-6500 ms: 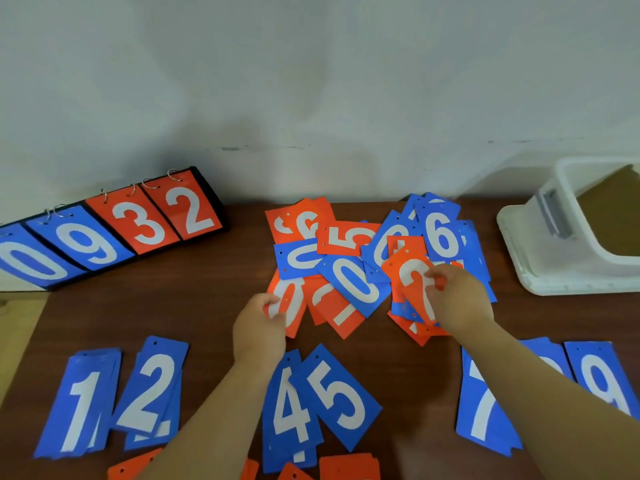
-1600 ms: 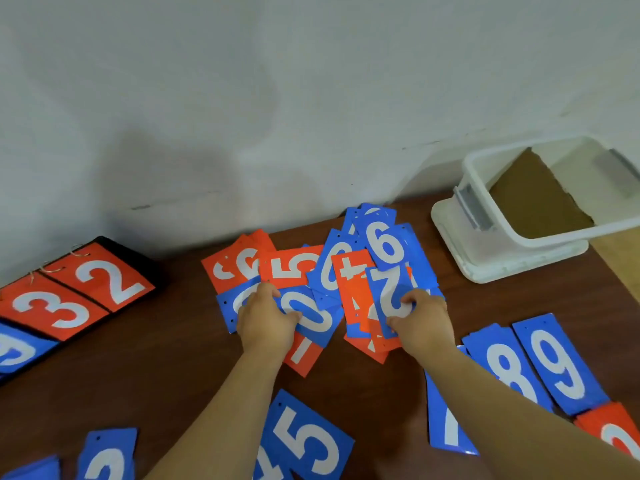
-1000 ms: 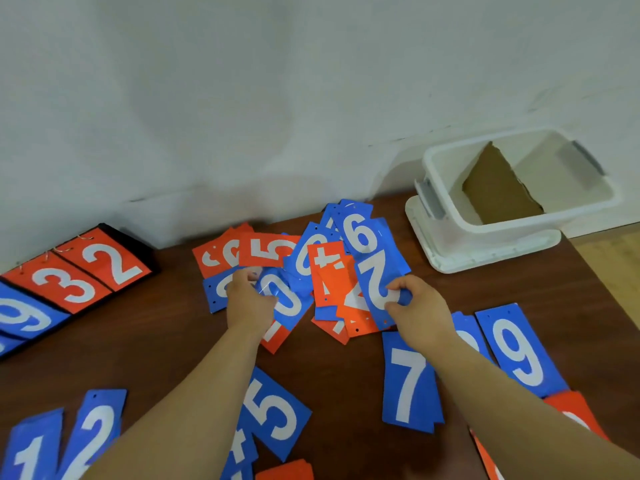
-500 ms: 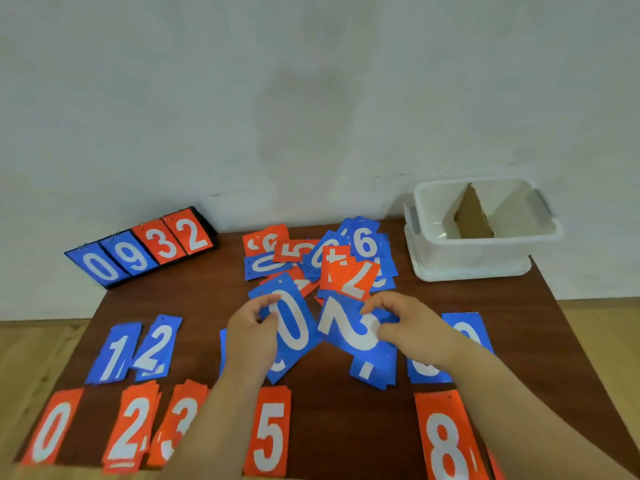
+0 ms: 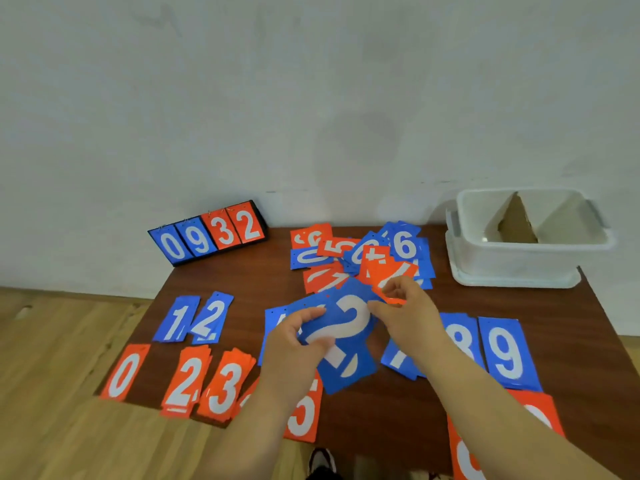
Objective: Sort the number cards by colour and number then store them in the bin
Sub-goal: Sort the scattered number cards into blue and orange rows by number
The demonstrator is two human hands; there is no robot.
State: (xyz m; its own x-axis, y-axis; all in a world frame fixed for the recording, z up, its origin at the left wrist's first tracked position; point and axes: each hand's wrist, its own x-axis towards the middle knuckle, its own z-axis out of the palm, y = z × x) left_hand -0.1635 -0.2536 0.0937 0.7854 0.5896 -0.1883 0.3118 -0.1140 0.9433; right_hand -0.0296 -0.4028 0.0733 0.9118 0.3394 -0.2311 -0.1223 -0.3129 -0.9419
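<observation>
Our left hand [image 5: 294, 344] grips the blue 2 card [image 5: 346, 320] over the middle of the table [image 5: 381, 427]. Our right hand [image 5: 408, 317] pinches an orange card [image 5: 393, 298] beside it. We judge the 2 best laid flat on the blue 2 pile [image 5: 209, 318] toward the left edge, corners squared.

At frame centre the left hand [image 5: 294, 344] grips a blue number card with a white 2 [image 5: 349, 320]. The right hand [image 5: 412, 317] pinches its right edge. Upper right on the dark wooden table [image 5: 408, 410] sits a white plastic bin [image 5: 502, 268].
</observation>
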